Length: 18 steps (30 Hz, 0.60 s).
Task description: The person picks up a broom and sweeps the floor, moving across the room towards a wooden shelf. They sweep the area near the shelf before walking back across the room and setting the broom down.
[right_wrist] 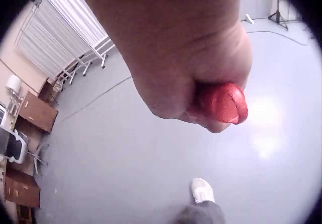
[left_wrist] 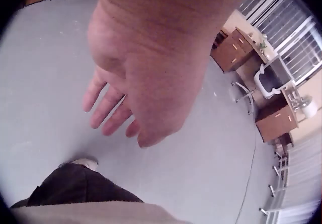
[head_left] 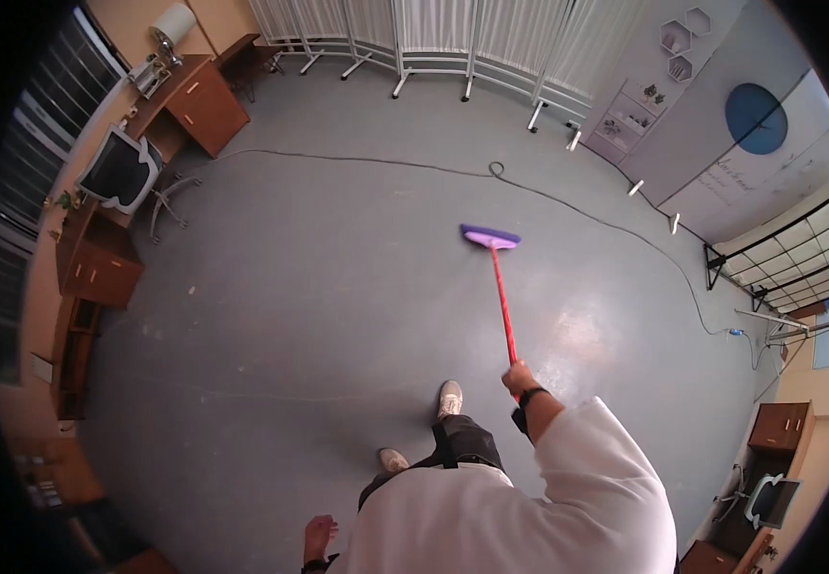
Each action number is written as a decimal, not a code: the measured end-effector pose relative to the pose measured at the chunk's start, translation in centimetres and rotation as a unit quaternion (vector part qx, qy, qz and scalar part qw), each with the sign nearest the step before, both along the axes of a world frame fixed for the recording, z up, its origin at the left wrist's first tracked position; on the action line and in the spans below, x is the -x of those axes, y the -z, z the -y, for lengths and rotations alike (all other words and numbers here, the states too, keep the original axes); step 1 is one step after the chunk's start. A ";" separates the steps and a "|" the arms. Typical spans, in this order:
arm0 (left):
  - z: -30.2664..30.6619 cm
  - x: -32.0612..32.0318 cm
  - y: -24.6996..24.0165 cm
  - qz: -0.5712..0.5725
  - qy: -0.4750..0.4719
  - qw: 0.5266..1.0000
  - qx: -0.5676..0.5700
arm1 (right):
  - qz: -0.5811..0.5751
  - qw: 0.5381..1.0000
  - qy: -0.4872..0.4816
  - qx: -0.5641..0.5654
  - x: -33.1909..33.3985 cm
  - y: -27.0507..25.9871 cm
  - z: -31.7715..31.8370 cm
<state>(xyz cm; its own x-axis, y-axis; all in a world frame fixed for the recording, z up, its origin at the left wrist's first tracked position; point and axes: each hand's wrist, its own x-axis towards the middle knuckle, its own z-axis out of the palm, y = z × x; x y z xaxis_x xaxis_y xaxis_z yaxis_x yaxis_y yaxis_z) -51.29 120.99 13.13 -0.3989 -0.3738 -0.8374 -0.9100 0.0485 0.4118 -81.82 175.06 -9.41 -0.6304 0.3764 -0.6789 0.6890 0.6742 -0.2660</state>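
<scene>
My right hand [head_left: 520,379] grips the red handle [head_left: 504,306] of a broom near its upper end, arm stretched forward. The purple broom head [head_left: 491,237] is at the far end of the handle, out over the grey floor ahead of me. In the right wrist view the fingers of that hand [right_wrist: 201,78] curl round the handle, and its rounded red end [right_wrist: 227,104] pokes out of the fist. My left hand [head_left: 320,536] hangs low at my side. Seen from the left wrist, this hand [left_wrist: 136,83] holds nothing and its fingers [left_wrist: 104,114] are loosely extended.
A grey cable [head_left: 357,159] runs across the floor beyond the broom, with a small loop in it. White folding screens [head_left: 434,29] line the back. Desks [head_left: 206,110] and an office chair [head_left: 126,170] stand along the left. My shoes [head_left: 449,398] are on the floor below.
</scene>
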 end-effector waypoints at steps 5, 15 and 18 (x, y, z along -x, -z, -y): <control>3.2 0.4 5.5 -0.027 0.057 0.996 -0.059 | 0.141 0.989 -0.030 0.034 -11.3 -18.4 0.0; 10.7 1.5 8.2 -0.088 0.080 0.992 -0.041 | 0.263 0.951 -0.144 -0.079 -40.6 -21.7 0.1; 12.7 -1.6 9.6 -0.074 0.072 0.994 -0.044 | 0.272 0.943 -0.161 -0.107 -43.5 -22.5 -0.5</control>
<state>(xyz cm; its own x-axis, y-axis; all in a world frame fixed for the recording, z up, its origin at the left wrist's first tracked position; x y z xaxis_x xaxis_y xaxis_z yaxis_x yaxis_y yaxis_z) -49.72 108.27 3.49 -0.5638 -0.2325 -0.7925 -0.8256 0.1316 0.5487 -38.29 175.60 13.05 -0.3165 0.3905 -0.8645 0.4352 0.8695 0.2335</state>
